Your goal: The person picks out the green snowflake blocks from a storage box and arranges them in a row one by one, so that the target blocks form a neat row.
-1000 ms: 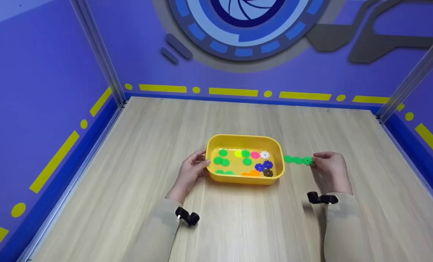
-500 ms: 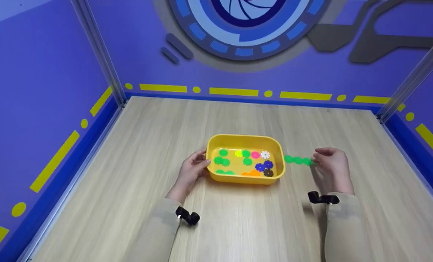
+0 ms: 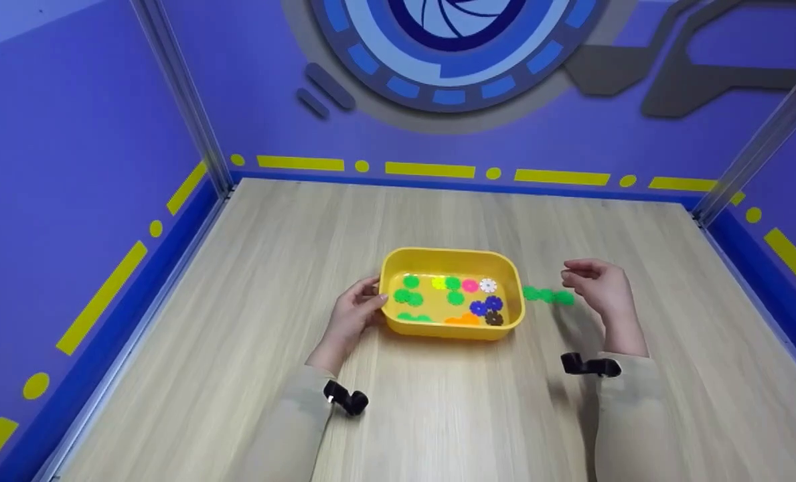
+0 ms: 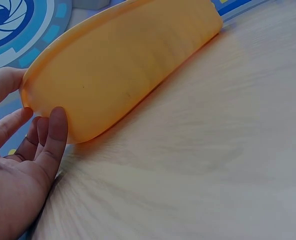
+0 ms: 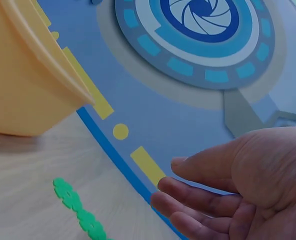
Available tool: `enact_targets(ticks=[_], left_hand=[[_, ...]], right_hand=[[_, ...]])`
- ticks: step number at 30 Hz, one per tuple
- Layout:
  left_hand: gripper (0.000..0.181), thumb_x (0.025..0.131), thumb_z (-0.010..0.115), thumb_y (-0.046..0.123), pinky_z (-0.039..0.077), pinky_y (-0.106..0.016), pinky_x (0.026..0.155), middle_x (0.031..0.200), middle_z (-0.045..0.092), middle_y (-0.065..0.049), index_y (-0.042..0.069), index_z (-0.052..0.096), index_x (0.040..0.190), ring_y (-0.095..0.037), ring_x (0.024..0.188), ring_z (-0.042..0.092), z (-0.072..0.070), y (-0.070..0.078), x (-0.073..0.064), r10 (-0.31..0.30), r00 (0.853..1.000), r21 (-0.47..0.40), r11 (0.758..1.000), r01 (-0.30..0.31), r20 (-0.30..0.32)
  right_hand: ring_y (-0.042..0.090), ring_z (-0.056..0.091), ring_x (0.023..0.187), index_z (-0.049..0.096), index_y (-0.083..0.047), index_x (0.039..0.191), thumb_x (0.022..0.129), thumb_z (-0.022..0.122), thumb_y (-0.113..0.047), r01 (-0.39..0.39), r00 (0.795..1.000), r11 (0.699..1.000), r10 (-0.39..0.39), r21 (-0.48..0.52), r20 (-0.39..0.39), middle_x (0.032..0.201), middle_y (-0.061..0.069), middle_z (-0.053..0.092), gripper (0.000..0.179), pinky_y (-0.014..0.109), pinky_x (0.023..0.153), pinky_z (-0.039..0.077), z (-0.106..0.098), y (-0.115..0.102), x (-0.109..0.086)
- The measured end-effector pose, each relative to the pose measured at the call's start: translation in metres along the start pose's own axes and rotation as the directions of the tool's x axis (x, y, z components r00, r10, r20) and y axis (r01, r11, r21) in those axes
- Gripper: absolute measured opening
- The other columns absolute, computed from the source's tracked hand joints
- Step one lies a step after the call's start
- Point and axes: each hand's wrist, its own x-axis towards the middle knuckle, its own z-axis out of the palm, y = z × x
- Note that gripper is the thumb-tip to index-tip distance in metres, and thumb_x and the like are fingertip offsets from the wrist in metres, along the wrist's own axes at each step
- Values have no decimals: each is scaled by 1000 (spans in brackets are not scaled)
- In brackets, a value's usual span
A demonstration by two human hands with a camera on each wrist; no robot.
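Observation:
A yellow plastic tub [image 3: 431,330] stands mid-table with several flower-shaped plastic discs inside. My left hand [image 3: 349,320] holds its left end, thumb at the rim; in the left wrist view the fingers [image 4: 58,130] lie against the outer wall. Just right of the tub, a row of joined green discs [image 3: 548,295] lies on the table. Above its right end is my right hand [image 3: 605,291], holding nothing, fingers loosely bent. The right wrist view shows the green row [image 5: 70,197] apart from that hand.
In the tub are green discs [image 3: 408,296], a pink disc [image 3: 470,286], a white disc [image 3: 488,286], blue discs [image 3: 479,308], a brown disc [image 3: 494,318] and orange discs [image 3: 463,320]. A patterned blue wall [image 3: 438,144] borders the table's back and sides.
My right hand has let go of the green row's right end and risen up and slightly left. The row stays on the table. The left hand and tub hold still.

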Motion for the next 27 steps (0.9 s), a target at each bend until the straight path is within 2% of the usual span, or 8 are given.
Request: enact_targets(ticks=[4, 10, 13, 19, 24, 27], left_hand=[[53, 96, 68, 8, 58, -26, 70, 118, 57, -10, 4, 54, 146, -17, 92, 62, 0, 0, 0, 11, 1000, 10, 1000, -11, -6], [53, 95, 68, 7, 60, -27, 70, 116, 58, -8, 3, 54, 146, -17, 93, 63, 0, -1, 0, 6, 1000, 11, 1000, -6, -6], [53, 95, 68, 7, 60, -27, 71, 117, 58, -8, 3, 54, 146, -17, 94, 62, 0, -1, 0, 6, 1000, 6, 1000, -6, -4], [53, 96, 68, 8, 59, -27, 71, 119, 57, -12, 2, 53, 146, -18, 94, 62, -1, 0, 0, 16, 1000, 0, 1000, -16, 3], [54, 96, 68, 8, 60, -27, 71, 118, 57, -11, 2, 53, 147, -18, 95, 62, 0, -2, 0, 13, 1000, 0, 1000, -13, 9], [53, 95, 68, 7, 59, -26, 72, 119, 57, -11, 2, 53, 146, -16, 97, 60, 0, -1, 0, 13, 1000, -9, 1000, -12, 5]], right_hand=[[-7, 66, 81, 63, 2, 135, 100, 66, -19, 21, 1000, 1000, -20, -14, 17, 120, 17, 72, 41, 10, 75, 53, 5, -9, -1], [-2, 67, 87, 64, 0, 134, 98, 69, -22, 74, 994, 997, -74, -7, 86, 125, 22, 70, 42, 11, 78, 55, 16, -21, -4], [5, 68, 93, 66, -1, 132, 97, 72, -23, 105, 986, 995, -104, 1, 132, 125, 22, 70, 42, 12, 80, 55, 23, -28, -5], [22, 67, 106, 69, -6, 128, 95, 75, -26, 107, 968, 994, -99, -22, 231, 125, 17, 71, 39, 18, 85, 56, 42, -43, -6], [24, 68, 107, 70, -5, 127, 95, 74, -21, 145, 932, 989, -128, -24, 339, 123, 15, 73, 35, 27, 92, 57, 63, -54, -8], [23, 68, 101, 72, -4, 123, 94, 74, -15, 223, 882, 975, -194, -18, 430, 120, 18, 73, 31, 27, 88, 58, 79, -61, -8]])
